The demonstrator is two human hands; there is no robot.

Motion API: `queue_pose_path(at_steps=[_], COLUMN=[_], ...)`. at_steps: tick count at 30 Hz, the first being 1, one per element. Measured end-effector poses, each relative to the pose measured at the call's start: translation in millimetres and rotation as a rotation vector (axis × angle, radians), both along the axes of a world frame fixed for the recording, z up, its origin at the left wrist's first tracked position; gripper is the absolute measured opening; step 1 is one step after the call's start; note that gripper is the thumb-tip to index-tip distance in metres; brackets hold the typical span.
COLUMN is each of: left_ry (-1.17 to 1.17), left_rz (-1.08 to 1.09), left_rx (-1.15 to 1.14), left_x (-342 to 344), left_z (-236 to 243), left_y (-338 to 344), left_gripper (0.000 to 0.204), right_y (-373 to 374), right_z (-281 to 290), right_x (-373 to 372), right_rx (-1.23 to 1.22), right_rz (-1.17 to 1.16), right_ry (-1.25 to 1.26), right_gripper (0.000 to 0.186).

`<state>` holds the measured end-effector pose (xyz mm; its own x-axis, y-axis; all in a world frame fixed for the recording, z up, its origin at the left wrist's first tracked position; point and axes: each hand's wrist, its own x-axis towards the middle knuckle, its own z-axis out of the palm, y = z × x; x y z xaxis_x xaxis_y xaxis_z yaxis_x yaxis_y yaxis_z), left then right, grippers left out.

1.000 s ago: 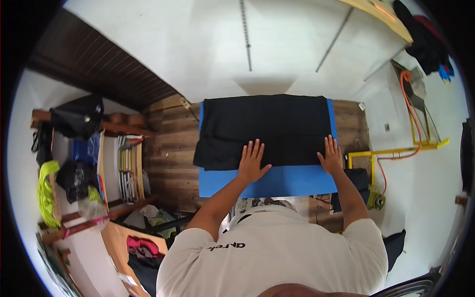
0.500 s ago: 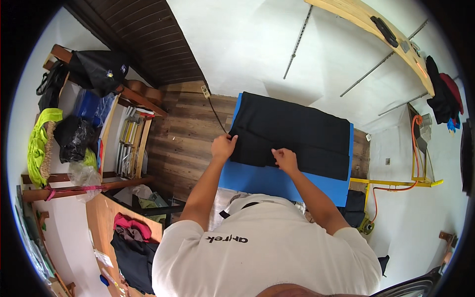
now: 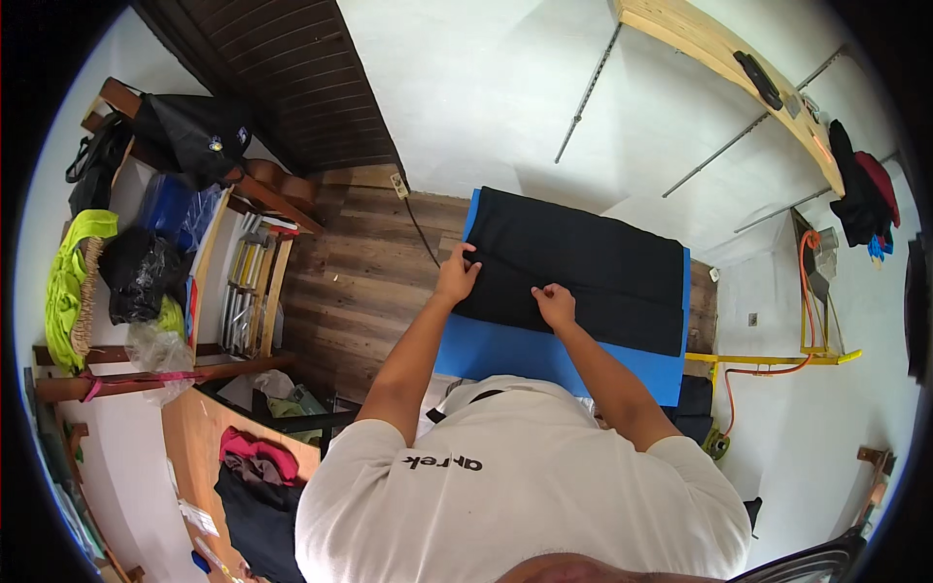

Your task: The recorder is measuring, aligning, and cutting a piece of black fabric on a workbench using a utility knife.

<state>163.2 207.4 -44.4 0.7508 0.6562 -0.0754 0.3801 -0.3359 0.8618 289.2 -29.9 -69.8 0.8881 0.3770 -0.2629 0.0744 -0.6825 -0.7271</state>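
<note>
A long piece of black cloth (image 3: pixel 593 257) lies folded on a blue-topped table (image 3: pixel 505 352) before me, with a lengthwise crease or fold line running along it. At the cloth's left end, my left hand (image 3: pixel 455 276) is closed, thumb and fingertips on its edge. My right hand (image 3: pixel 555 306) rests at the near side of the cloth, left of its middle, fingers curled in a pinch on the fabric. Blue tabletop shows along the near side and in thin strips at both ends.
At the left stands a wooden rack (image 3: pixel 267 291) with bags and clothes. Dark garments (image 3: pixel 255 510) lie on a wooden surface at lower left. A cable with a socket (image 3: pixel 398 185) runs over the wood floor toward the table. To the right are a yellow metal bar (image 3: pixel 777 360) and an orange hose (image 3: pixel 810 291).
My left hand has moved slightly farther away along the cloth's left edge. The right hand stays near the same spot, its fingers drawn a little closer together. The view has shifted slightly.
</note>
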Motion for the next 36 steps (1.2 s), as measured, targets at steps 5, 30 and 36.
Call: queue_pose_path(at_steps=[5,30,36], left_ry=[-0.069,0.082,0.287], left_rz=[-0.176,-0.549,-0.522], left_rx=[-0.005,-0.251,0.147], left_x=[-0.6,-18.7,-21.9], left_z=[-22.4,30.4,60.6], left_y=[16.7,31.9,15.8], left_gripper=[0.039,0.107,0.101], right_y=[5.1,-20.9,-21.5], right_z=[18.8,46.7,62.9], right_x=[-5.1,-25.9,-37.5], right_rx=[0.175,0.285,0.055], right_rz=[-0.148,0.279,0.376], right_ry=[0.274,-0.126,-0.354], right_gripper=[0.041,0.058,0.066])
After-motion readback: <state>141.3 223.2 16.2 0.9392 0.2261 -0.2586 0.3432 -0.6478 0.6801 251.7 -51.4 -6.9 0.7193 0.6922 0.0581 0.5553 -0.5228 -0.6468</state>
